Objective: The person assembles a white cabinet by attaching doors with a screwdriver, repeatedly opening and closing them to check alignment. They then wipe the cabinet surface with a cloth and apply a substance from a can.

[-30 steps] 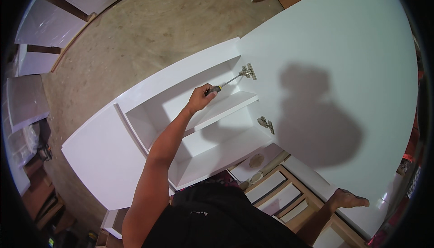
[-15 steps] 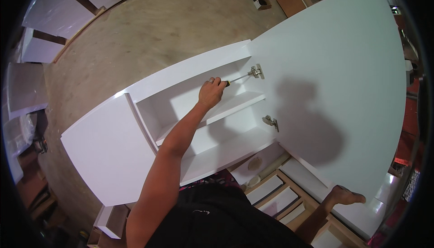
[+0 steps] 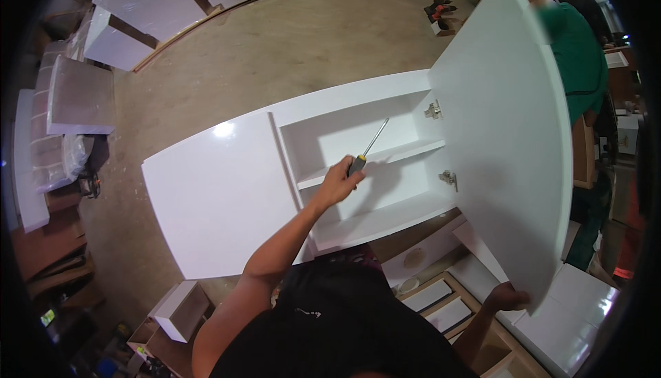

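A white cabinet [image 3: 358, 87] lies across the view with its right door [image 3: 506, 116] standing open and its left door [image 3: 220, 199] closed. My left hand [image 3: 337, 184] is closed around the grey and yellow handle of a screwdriver [image 3: 376, 137], its shaft angled up over the inner shelf [image 3: 406, 151]. The tip is apart from the upper metal hinge [image 3: 433, 110]. A lower hinge [image 3: 448, 180] joins the same door to the cabinet's side. Down at the door's near lower corner, my right hand [image 3: 507, 297] grips the edge, its fingers partly hidden.
Beyond the open door, a person in a green shirt [image 3: 578, 51] is at work. A red and black power drill [image 3: 439, 10] lies on the concrete floor. Wrapped white cabinets [image 3: 148, 3] line the upper left. Drawers and wooden frames [image 3: 441, 302] sit close to my right.
My left hand has drawn the screwdriver back from the upper hinge, toward me. The open door appears turned more edge-on, and my right hand's fingers have curled at its edge. The view has shifted.
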Demonstrator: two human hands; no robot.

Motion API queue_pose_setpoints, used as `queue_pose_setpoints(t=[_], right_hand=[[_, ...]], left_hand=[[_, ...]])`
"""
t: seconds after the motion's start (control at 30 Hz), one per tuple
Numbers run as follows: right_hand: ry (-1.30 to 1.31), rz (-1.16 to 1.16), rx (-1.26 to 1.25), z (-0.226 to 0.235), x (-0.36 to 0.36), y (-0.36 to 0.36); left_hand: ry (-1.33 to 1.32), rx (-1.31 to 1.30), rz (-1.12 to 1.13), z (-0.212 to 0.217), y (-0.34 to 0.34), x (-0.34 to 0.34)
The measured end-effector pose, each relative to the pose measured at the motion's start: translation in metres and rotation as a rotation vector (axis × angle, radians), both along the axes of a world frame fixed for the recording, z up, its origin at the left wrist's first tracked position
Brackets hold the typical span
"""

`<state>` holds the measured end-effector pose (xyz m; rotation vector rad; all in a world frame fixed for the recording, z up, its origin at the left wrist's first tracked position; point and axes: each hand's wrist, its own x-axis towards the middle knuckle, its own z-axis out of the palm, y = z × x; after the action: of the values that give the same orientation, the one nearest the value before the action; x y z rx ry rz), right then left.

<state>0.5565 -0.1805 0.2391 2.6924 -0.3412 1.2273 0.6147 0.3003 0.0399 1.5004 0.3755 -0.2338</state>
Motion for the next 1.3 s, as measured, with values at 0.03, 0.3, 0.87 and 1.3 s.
queue_pose_setpoints(t=[0.03, 0.3, 0.87, 1.3], right_hand=[[0.081, -0.026, -0.099, -0.025, -0.029, -0.024], [0.539, 1.111, 0.137, -0.016, -0.072, 0.211], [0.815, 1.351, -0.145, -0.202, -0.102, 0.323], [1.185, 1.271, 0.057, -0.166, -0.094, 0.32]], left_hand=[[0.011, -0.088, 0.019, 0.015, 0.002, -0.024], [0.188, -0.111, 0.171, 0.022, 0.07, -0.222], [0.306, -0.051, 0.43, 0.028, 0.132, -0.395], [0.303, 0.054, 0.258, 0.034, 0.112, -0.384]])
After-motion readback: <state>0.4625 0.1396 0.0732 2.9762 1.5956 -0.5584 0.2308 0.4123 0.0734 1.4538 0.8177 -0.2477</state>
